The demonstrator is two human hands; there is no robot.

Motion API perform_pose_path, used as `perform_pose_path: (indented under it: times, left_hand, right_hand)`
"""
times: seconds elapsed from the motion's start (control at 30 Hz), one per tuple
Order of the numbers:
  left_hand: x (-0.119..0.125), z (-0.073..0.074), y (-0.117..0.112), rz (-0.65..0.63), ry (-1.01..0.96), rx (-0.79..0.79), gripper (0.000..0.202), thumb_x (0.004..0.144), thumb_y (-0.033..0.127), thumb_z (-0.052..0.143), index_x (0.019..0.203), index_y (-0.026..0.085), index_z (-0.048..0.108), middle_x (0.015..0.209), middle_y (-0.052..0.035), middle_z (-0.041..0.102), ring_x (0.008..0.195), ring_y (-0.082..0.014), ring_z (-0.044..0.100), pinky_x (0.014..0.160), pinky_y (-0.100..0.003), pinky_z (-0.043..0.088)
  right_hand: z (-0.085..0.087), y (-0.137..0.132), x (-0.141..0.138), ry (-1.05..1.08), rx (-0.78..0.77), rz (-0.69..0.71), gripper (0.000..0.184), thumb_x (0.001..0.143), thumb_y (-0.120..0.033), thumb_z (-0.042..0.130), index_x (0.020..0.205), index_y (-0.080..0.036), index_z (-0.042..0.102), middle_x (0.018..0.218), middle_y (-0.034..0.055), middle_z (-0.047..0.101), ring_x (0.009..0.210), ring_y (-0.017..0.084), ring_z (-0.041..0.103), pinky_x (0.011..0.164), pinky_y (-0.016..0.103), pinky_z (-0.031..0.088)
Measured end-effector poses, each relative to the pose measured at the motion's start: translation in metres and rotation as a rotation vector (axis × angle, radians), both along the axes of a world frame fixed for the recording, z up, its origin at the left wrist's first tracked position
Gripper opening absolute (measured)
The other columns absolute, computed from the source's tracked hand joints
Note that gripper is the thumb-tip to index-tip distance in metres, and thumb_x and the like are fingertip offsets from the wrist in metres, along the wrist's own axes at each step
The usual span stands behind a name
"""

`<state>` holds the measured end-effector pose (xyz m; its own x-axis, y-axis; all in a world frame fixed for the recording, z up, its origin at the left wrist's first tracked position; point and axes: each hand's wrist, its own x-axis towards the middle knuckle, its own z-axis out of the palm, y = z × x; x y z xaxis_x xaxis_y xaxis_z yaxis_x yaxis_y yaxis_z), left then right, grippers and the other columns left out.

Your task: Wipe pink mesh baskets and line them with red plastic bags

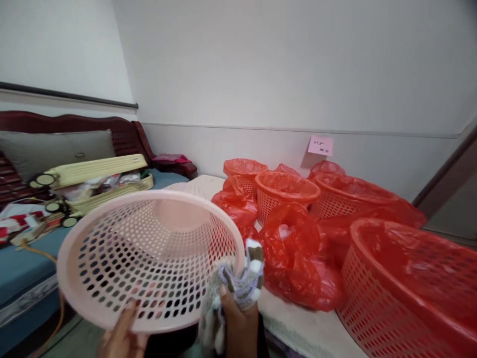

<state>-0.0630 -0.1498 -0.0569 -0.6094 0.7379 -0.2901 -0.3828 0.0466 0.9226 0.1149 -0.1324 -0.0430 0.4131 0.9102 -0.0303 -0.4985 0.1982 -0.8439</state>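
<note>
A pale pink plastic basket (182, 216) with a perforated wall is tilted in front of me, its open mouth facing me. My left hand (124, 333) grips the near rim at the lower left, one finger laid over the inside of the wall. At the basket's right rim, my right hand (240, 325) is closed around a fuzzy striped knit bundle (240, 278) in grey, white, brown and lilac. The thumb presses on the bundle, and part of it overlaps the rim. Its exact kind is unclear. Inside the basket I see no objects, only holes showing the floor.
Several red baskets (367, 268) lined with red plastic bags stand on a pale mattress (298, 323) to the right. A stuffed red bag (294, 263) lies among them. A pink note (320, 145) is on the wall. An open yellow suitcase (100, 169) rests on the blue bed (22, 278) at left.
</note>
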Motion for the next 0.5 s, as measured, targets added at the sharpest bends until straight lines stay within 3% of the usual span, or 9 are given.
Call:
perform_pose_path:
  times: [0.13, 0.27, 0.37, 0.47, 0.5]
  left_hand:
    - [0.042, -0.01, 0.005, -0.116, -0.144, -0.051, 0.044, 0.074, 0.034, 0.071, 0.117, 0.023, 0.065, 0.112, -0.0073, 0.072, 0.116, -0.0305, 0.062, 0.094, -0.039, 0.055]
    - [0.061, -0.006, 0.003, -0.269, -0.386, -0.005, 0.047, 0.074, 0.036, 0.072, 0.119, 0.022, 0.065, 0.116, -0.0103, 0.07, 0.116, -0.0316, 0.062, 0.095, -0.042, 0.054]
    - [0.04, 0.005, 0.001, -0.161, -0.394, 0.055, 0.045, 0.069, 0.033, 0.075, 0.113, 0.021, 0.067, 0.117, -0.008, 0.07, 0.116, -0.0294, 0.062, 0.097, -0.041, 0.054]
    - [0.002, 0.016, 0.004, 0.049, -0.18, 0.094, 0.043, 0.067, 0.036, 0.078, 0.107, 0.023, 0.069, 0.108, -0.0037, 0.073, 0.111, -0.0247, 0.064, 0.098, -0.036, 0.052]
    - [-0.01, 0.019, 0.006, 0.051, -0.111, 0.101, 0.046, 0.068, 0.037, 0.079, 0.11, 0.023, 0.069, 0.106, -0.0033, 0.073, 0.11, -0.0243, 0.065, 0.099, -0.036, 0.052]
  right_hand:
    - [-0.012, -0.009, -0.035, 0.114, -0.077, 0.071, 0.056, 0.062, -0.044, 0.083, 0.107, -0.012, 0.071, 0.081, 0.0084, 0.075, 0.083, 0.025, 0.071, 0.077, 0.035, 0.058]
    - [-0.02, -0.005, -0.03, 0.177, -0.117, 0.063, 0.06, 0.06, -0.045, 0.084, 0.109, -0.012, 0.07, 0.077, 0.0076, 0.074, 0.078, 0.026, 0.071, 0.072, 0.036, 0.058]
    - [-0.017, 0.002, -0.003, 0.139, -0.116, 0.03, 0.058, 0.062, -0.041, 0.082, 0.111, -0.013, 0.067, 0.083, 0.0071, 0.075, 0.078, 0.024, 0.071, 0.073, 0.035, 0.058]
    - [-0.004, 0.003, 0.021, -0.007, -0.113, -0.032, 0.051, 0.062, -0.036, 0.082, 0.105, -0.01, 0.069, 0.085, 0.0091, 0.075, 0.079, 0.023, 0.07, 0.074, 0.033, 0.056]
    - [0.001, 0.002, 0.025, -0.055, -0.108, -0.041, 0.049, 0.062, -0.036, 0.082, 0.101, -0.009, 0.07, 0.084, 0.01, 0.075, 0.079, 0.023, 0.07, 0.074, 0.033, 0.056]
